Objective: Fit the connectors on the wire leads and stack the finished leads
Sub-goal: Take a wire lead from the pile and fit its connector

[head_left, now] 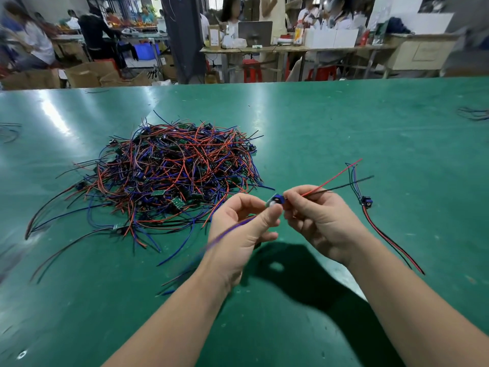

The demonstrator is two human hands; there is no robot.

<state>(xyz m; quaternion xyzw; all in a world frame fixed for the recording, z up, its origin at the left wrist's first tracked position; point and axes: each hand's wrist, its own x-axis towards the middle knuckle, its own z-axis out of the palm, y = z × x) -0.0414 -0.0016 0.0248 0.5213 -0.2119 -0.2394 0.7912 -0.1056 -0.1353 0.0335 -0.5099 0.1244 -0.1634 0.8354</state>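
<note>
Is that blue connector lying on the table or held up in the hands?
Held up. The left hand pinches the blue connector, the right hand its wires, above the green table.

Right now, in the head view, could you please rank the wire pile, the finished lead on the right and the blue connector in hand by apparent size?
1. wire pile, by far the largest.
2. finished lead, long but thin.
3. blue connector, pinched by the left hand; smallest, even though held nearer the camera.
</note>
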